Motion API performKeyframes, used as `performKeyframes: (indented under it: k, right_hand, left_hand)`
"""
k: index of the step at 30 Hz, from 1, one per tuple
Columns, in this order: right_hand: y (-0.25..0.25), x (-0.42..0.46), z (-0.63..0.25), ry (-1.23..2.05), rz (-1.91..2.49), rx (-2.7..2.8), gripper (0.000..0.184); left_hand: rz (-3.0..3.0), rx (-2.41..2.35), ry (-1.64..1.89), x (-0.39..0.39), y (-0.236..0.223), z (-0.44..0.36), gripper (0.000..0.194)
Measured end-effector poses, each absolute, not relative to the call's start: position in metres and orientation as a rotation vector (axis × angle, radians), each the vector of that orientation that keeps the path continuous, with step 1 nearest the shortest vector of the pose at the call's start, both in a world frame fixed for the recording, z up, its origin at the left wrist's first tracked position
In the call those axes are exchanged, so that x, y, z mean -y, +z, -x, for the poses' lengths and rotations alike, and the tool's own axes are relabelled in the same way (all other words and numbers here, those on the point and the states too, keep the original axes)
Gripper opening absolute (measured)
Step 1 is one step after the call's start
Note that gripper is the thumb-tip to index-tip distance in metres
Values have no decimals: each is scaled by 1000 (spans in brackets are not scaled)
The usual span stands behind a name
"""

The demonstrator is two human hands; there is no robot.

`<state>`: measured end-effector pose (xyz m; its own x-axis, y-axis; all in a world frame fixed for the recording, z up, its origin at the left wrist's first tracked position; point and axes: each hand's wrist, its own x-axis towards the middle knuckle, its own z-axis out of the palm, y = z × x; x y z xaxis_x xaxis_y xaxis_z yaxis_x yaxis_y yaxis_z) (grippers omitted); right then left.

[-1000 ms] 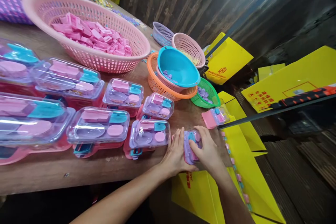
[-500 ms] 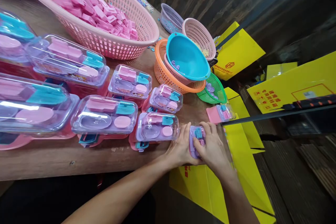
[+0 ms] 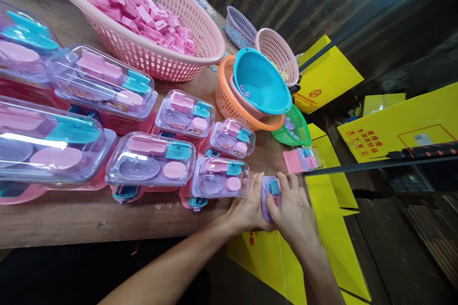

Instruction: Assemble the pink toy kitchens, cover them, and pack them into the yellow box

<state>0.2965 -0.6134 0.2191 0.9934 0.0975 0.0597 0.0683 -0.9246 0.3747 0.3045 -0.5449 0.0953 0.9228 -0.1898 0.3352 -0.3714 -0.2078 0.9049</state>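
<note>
Near the table's front edge, my left hand (image 3: 249, 207) and my right hand (image 3: 294, 207) grip a small purple plastic toy tray (image 3: 265, 200) from both sides. Pink and blue pieces sit in the tray, and my right thumb lies over its face. My fingers hide much of it. Just left of my left hand stands a toy set with a clear lid (image 3: 214, 178), with a purple dish and pink and blue parts inside. Beyond my right hand lies another toy set (image 3: 302, 159) with a pink base and clear cover.
Several more clear-lidded sets (image 3: 150, 159) fill the table's left side. Behind them is a pink basket (image 3: 171, 64) of pink pieces. A blue bowl (image 3: 263, 81) rests in an orange basket (image 3: 229, 105), beside a green basket (image 3: 300, 128). Yellow cartons (image 3: 400, 124) stand at right.
The view has shifted slightly, so the table items appear a little further right. Both hands keep their hold on the purple tray, in nearly the same pose.
</note>
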Motion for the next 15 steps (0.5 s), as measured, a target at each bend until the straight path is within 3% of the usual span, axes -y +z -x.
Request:
performKeyframes:
  k: [15]
  right_hand:
    - [216, 581, -289, 226, -2390, -125, 38]
  left_hand:
    - [-1722, 434, 151, 551, 83, -304, 102]
